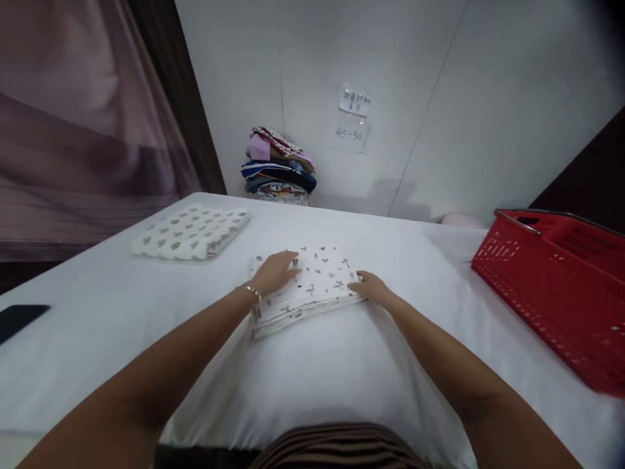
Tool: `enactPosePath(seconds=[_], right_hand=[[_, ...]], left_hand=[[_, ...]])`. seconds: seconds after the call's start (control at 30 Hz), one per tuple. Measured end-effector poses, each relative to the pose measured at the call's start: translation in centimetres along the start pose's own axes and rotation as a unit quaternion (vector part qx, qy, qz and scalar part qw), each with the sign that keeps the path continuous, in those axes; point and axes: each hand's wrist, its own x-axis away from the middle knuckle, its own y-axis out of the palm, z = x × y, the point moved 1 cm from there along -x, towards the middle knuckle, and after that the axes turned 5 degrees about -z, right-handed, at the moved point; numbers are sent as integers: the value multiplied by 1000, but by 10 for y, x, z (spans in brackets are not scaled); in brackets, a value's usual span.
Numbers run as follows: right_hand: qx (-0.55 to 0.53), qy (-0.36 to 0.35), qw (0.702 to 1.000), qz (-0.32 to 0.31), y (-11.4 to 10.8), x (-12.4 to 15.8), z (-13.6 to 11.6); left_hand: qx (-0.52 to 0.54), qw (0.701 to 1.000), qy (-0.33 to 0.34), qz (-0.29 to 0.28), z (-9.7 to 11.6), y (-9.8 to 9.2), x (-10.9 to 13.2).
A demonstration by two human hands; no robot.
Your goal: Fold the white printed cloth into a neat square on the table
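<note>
A white folded cloth printed with small palm trees, birds and other motifs lies in front of me, its layers showing along the near edge. My left hand, a bracelet at its wrist, rests on the left part of the cloth with fingers stretched out. At the cloth's right edge, my right hand is closed around the side, thumb on top; the undersides of its fingers are hidden. Farther left lies another folded white cloth with a grey-green leaf-like pattern, apart from both hands.
A white-covered table spreads around the cloths. On the right stands a red plastic basket; a dark flat object lies at the left edge. Beyond the far edge rises a stack of folded fabrics. Paper signs hang on the wall.
</note>
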Motion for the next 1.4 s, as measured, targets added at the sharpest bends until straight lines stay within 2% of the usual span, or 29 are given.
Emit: enactPosePath(seconds=[0.1,0.2,0.23,0.3,0.37,0.5,0.7,0.83,0.93,1.17,1.4], right_hand=[[49,-31,997,46,1,5,-6],[116,-172,971,116,9,18,-17],[136,-226,958,114,13,24,-21],[176,-308,932,69,24,33,-24],[212,-346,914,25,34,39,-21],[235,-347,908,16,43,39,-12],[158,-369,915,40,39,39,-14],[128,-421,895,75,44,39,-23],[122,-447,881,89,54,36,-26],[93,-468,869,133,65,29,-16],[81,-468,869,140,67,30,-13]], left_hand=[[16,999,27,-11,20,-2,45],[7,1000,26,-16,30,4,82],[-3,1000,24,-17,30,8,90],[-31,999,27,-13,30,19,101],[-58,998,38,0,29,29,106],[-80,995,56,24,28,37,108],[-63,995,56,61,42,27,110],[-53,992,64,91,58,26,111],[-59,992,46,102,62,29,110],[-64,992,23,110,55,31,118],[-68,991,12,111,45,27,128]])
